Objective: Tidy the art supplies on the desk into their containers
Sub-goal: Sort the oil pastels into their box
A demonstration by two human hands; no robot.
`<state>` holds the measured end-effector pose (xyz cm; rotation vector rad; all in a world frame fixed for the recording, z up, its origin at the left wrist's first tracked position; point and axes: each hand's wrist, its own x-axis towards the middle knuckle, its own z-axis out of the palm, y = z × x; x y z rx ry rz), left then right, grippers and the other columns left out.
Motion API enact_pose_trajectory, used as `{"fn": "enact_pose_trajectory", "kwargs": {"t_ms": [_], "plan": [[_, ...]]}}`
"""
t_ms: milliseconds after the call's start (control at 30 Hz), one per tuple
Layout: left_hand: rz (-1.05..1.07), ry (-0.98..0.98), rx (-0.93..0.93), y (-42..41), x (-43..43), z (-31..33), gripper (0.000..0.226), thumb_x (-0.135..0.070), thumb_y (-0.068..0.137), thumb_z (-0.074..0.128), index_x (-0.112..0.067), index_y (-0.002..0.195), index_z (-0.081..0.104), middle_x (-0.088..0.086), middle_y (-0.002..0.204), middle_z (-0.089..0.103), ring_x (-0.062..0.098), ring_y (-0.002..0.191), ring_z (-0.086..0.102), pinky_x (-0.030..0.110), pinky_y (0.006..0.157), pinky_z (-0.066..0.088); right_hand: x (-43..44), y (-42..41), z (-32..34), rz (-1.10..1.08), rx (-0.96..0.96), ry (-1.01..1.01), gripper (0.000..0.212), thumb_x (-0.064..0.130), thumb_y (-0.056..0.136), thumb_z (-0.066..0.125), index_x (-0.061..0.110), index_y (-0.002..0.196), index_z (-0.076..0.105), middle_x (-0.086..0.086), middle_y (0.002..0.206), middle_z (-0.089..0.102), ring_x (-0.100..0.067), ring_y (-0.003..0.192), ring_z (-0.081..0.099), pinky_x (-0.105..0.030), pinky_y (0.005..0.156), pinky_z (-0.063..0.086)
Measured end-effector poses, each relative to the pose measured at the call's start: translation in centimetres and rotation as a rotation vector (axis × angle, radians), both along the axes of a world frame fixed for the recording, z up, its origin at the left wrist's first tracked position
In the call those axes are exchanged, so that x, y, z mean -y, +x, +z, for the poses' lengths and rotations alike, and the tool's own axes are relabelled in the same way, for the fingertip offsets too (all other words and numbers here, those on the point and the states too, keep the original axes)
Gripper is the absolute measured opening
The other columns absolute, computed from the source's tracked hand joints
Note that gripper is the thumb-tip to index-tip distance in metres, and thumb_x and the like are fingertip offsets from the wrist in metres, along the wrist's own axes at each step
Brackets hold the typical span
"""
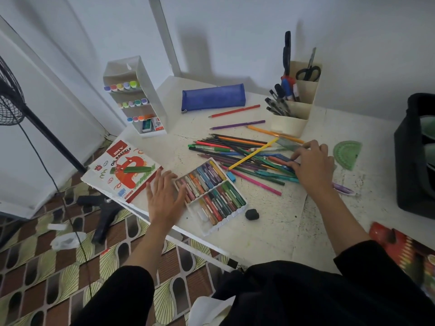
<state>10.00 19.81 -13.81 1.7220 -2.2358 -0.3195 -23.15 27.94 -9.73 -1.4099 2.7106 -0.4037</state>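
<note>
A heap of coloured pencils and pens [237,154] lies in the middle of the white desk [270,222]. My right hand [312,162] rests on the heap's right end, fingers curled over some blue and teal pens; whether it grips them I cannot tell. My left hand [164,196] hovers flat and open beside the left edge of the open oil pastel tray [210,192]. The pastel box lid [124,171] lies to the left with a green pastel on it. A cream pen holder [294,109] stands behind the heap. A blue pencil case [213,97] lies at the back.
A white marker rack [134,97] stands at the back left. A green protractor [347,152] lies right of my hand, a black eraser lump [252,214] near the tray, a small blue sharpener [231,176] by the pastels. A black bag [416,156] fills the right edge.
</note>
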Motion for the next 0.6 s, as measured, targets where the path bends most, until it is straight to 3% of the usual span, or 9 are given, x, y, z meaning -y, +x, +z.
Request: {"fn": "enact_pose_trajectory", "kwargs": {"t_ms": [133,267,400,600], "plan": [[0.01,-0.01,-0.075,0.0,0.0,0.1,0.031,-0.032,0.096,0.045,-0.016,0.122,0.046,0.003,0.147,0.036,0.017,0.146,0.008,0.036,0.118,-0.004,-0.7,-0.3,0.1,-0.032,0.07,-0.133,0.015,0.028,0.087,0.065,0.018,0.098,0.068,-0.005,0.102,0.065,-0.027,0.104,0.049,-0.041,0.08,0.043],[0.003,-0.023,-0.134,0.1,-0.1,0.0,0.032,-0.029,0.094,0.051,-0.014,0.121,0.047,0.004,0.146,0.039,0.018,0.146,0.011,0.033,0.119,-0.002,-0.8,0.1,1.0,-0.103,0.598,-0.479,0.014,0.012,0.082,0.071,0.013,0.096,0.07,-0.005,0.094,0.069,-0.018,0.088,0.063,-0.03,0.08,0.052],[0.043,-0.003,-0.176,0.1,-0.1,0.0,0.035,-0.032,0.09,0.055,-0.02,0.12,0.041,0.007,0.147,0.037,0.019,0.145,0.014,0.032,0.119,-0.001,-0.7,0.7,1.4,-0.223,1.033,-0.625,0.023,0.005,0.078,0.073,0.015,0.098,0.067,-0.007,0.099,0.067,-0.019,0.094,0.063,-0.033,0.085,0.055],[0.013,-0.031,-0.148,0.4,0.4,-0.4,0.029,-0.035,0.089,0.056,-0.02,0.113,0.046,0.003,0.146,0.038,0.018,0.146,0.012,0.036,0.119,0.0,-0.4,3.3,1.5,-0.142,1.369,-0.64,0.032,-0.004,0.077,0.07,0.018,0.099,0.064,-0.009,0.104,0.064,-0.028,0.101,0.065,-0.036,0.084,0.055]]}}
